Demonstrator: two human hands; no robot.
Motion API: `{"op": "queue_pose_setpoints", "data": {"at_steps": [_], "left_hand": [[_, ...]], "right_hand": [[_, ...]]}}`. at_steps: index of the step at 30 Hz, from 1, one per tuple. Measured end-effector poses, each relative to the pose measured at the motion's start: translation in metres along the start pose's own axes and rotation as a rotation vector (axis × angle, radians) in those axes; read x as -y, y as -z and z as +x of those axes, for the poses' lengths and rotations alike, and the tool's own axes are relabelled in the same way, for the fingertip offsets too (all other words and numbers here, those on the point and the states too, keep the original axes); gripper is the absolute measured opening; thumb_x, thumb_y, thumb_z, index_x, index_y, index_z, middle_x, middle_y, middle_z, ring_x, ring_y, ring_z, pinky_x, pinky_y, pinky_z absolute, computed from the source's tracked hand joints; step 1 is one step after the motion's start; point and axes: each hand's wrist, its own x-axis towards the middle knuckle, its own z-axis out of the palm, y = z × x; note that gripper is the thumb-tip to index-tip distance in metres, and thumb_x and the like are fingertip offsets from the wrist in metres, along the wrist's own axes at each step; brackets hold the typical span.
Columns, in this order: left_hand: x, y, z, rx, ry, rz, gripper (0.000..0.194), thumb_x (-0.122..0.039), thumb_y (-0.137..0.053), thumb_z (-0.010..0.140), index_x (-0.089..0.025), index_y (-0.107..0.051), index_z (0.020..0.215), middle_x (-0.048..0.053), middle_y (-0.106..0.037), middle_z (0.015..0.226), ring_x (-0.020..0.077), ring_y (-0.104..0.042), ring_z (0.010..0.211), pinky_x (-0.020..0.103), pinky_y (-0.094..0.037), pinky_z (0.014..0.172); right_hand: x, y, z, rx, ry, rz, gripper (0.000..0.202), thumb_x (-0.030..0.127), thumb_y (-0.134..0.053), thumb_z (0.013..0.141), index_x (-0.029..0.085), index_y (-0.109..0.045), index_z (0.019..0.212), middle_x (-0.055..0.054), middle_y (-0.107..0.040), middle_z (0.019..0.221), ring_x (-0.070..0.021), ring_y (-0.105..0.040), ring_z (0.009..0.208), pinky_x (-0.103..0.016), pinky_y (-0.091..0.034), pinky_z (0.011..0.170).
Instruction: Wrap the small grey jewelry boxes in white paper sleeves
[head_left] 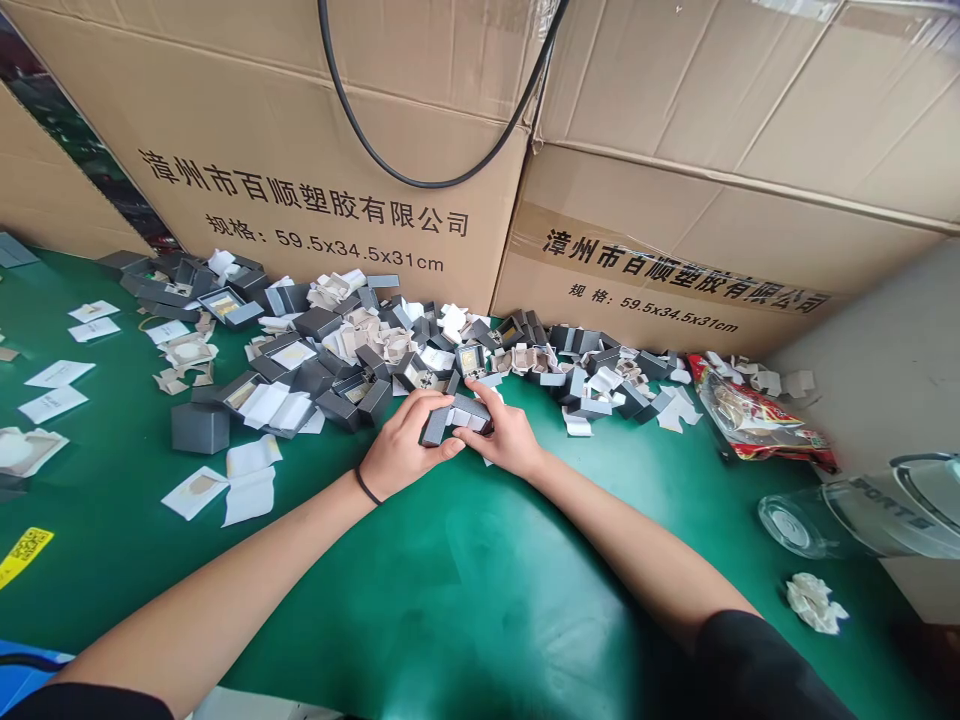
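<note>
Between my two hands is a small dark grey box [469, 408], held low over the green table with some pale material showing on its near side. My left hand [409, 440], with a dark band at the wrist, grips the box's left end with fingers curled over it. The fingers of my right hand [504, 435] close round its right end, thumb on the near side. Just beyond my fingertips lies a heap of similar dark boxes [315, 375], some of them open, mixed with crumpled beige inserts [375, 335] and white paper slips [276, 408].
Large cardboard cartons [315, 130] wall off the back of the green table [450, 580], with a black cable [427, 184] hanging before them. To the right are a red food packet [757, 415], a clear plastic bottle [862, 515] lying on its side and crumpled tissue [816, 603]. A yellow label [26, 553] sits at left.
</note>
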Motion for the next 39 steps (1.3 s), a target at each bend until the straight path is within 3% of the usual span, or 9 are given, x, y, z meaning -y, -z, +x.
{"op": "queue_pose_setpoints", "data": {"at_steps": [5,10,20,29,33,39], "left_hand": [[-0.002,-0.001,0.000,0.005,0.057,-0.009,0.047,-0.051,-0.053,0.079,-0.017,-0.050,0.111,0.011,-0.058,0.105,0.0227,-0.057,0.102,0.035,-0.048,0.088],[-0.002,-0.001,-0.001,0.047,0.116,-0.017,0.051,-0.057,-0.051,0.077,-0.018,-0.049,0.110,0.011,-0.058,0.105,0.0234,-0.058,0.100,0.035,-0.050,0.085],[-0.007,-0.002,-0.001,0.032,0.108,-0.013,0.041,-0.046,-0.055,0.079,-0.018,-0.049,0.109,0.010,-0.059,0.103,0.0230,-0.057,0.101,0.035,-0.048,0.087],[-0.015,-0.004,-0.003,0.027,0.116,0.018,0.046,-0.048,-0.056,0.078,-0.017,-0.047,0.111,0.010,-0.055,0.101,0.0226,-0.057,0.099,0.035,-0.050,0.084],[-0.011,-0.002,-0.002,0.026,0.103,0.013,0.043,-0.044,-0.058,0.078,-0.018,-0.048,0.110,0.010,-0.057,0.104,0.0226,-0.056,0.101,0.035,-0.048,0.088],[-0.005,0.003,0.004,0.003,0.147,-0.008,0.023,-0.028,-0.048,0.085,-0.018,-0.053,0.105,0.008,-0.059,0.103,0.0195,-0.056,0.101,0.034,-0.046,0.091]], "right_hand": [[0.001,-0.002,-0.002,0.009,-0.011,0.006,0.058,0.040,-0.052,0.082,0.022,-0.031,0.133,-0.004,-0.067,0.092,-0.0128,-0.058,0.054,-0.025,-0.047,0.055],[0.004,-0.003,-0.003,-0.015,0.015,0.011,0.043,0.033,-0.050,0.083,0.021,-0.041,0.123,-0.005,-0.065,0.104,-0.0144,-0.063,0.070,-0.025,-0.050,0.064],[0.002,-0.002,0.000,-0.007,-0.018,-0.122,0.054,0.047,-0.054,0.079,0.019,-0.042,0.123,-0.004,-0.068,0.087,-0.0177,-0.064,0.067,-0.026,-0.048,0.058],[0.004,-0.007,-0.004,-0.108,0.046,-0.115,0.036,0.039,-0.049,0.082,0.018,-0.048,0.111,-0.005,-0.068,0.090,-0.0158,-0.064,0.067,-0.024,-0.047,0.060],[0.000,-0.003,-0.002,-0.047,0.071,-0.118,0.044,0.046,-0.047,0.083,0.016,-0.044,0.114,-0.007,-0.067,0.090,-0.0171,-0.063,0.066,-0.026,-0.047,0.058],[0.005,0.004,-0.002,0.108,0.151,-0.092,0.048,0.035,-0.043,0.086,0.014,-0.031,0.128,-0.003,-0.066,0.079,-0.0151,-0.060,0.059,-0.025,-0.045,0.055]]}}
